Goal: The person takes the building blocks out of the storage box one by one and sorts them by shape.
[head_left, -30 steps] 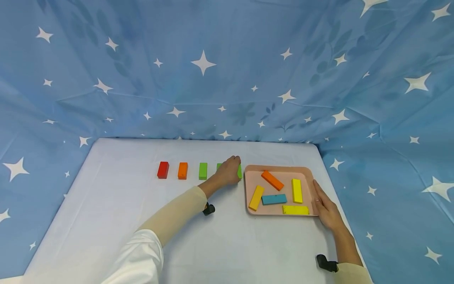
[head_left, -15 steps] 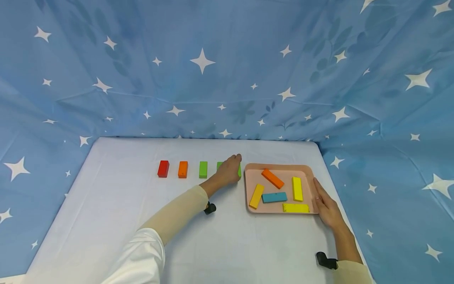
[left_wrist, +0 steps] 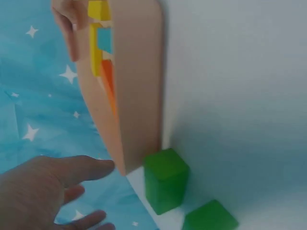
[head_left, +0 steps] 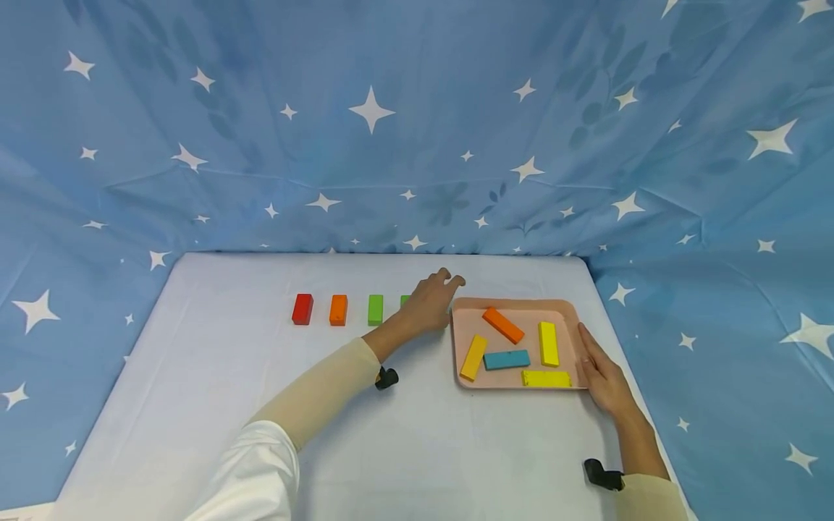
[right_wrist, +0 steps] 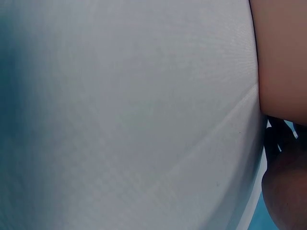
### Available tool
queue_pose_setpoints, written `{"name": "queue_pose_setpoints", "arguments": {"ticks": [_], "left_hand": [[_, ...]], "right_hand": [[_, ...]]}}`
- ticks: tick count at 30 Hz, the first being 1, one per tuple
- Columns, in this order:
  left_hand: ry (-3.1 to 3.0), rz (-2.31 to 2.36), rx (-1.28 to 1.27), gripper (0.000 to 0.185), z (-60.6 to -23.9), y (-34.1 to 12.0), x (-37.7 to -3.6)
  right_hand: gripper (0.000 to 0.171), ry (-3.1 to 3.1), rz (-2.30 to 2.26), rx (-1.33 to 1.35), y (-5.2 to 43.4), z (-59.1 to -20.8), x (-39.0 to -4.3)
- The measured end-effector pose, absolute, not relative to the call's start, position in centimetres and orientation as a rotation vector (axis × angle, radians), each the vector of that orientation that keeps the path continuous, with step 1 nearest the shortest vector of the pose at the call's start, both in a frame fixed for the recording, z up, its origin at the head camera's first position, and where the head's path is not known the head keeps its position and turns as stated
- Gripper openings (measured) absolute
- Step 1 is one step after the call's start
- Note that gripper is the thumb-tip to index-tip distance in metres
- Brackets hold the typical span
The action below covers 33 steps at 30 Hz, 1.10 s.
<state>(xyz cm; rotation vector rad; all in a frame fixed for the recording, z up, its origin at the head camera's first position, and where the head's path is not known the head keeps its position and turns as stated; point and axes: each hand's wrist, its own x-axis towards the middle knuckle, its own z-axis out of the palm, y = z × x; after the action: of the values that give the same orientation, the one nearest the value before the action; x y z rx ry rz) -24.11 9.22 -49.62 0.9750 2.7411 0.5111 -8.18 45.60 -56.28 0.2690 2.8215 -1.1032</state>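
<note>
My left hand (head_left: 428, 304) is above the table just left of the pink tray (head_left: 517, 386), with its fingers spread and holding nothing. In the left wrist view, a green block (left_wrist: 166, 182) stands by the tray's corner, apart from the fingers; in the head view the hand hides it. Another green block (head_left: 405, 299) is partly covered by the hand. Further left in the same row are a green block (head_left: 375, 310), an orange block (head_left: 338, 310) and a red block (head_left: 302, 309). My right hand (head_left: 609, 380) grips the tray's right side, thumb at the rim.
Inside the tray lie an orange block (head_left: 503, 325), a darker yellow block (head_left: 473, 357), a blue block (head_left: 507, 360) and two bright yellow blocks, one upright in view (head_left: 549, 344) and one along the front (head_left: 546, 378). A starred blue cloth (head_left: 417, 145) hangs behind the white table (head_left: 456, 449).
My left hand has let go of the green block nearest the tray; its fingers have spread and the hand has risen slightly to the right. The right hand stays on the tray.
</note>
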Motion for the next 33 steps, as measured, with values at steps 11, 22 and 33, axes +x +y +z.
{"name": "queue_pose_setpoints", "arguments": {"ticks": [11, 22, 33], "left_hand": [[2.432, 0.361, 1.354, 0.055, -48.8, 12.3, -21.7], [2.390, 0.075, 1.377, 0.082, -50.1, 13.6, -19.7], [2.475, -0.024, 1.365, 0.086, -51.3, 13.9, -18.8]], "right_hand": [[0.058, 2.803, -1.094, 0.303, 45.6, -56.5, -8.2], [0.058, 2.801, -1.107, 0.315, 45.7, -56.4, -8.4], [0.057, 2.821, -1.116, 0.297, 45.7, -56.7, -8.3]]}}
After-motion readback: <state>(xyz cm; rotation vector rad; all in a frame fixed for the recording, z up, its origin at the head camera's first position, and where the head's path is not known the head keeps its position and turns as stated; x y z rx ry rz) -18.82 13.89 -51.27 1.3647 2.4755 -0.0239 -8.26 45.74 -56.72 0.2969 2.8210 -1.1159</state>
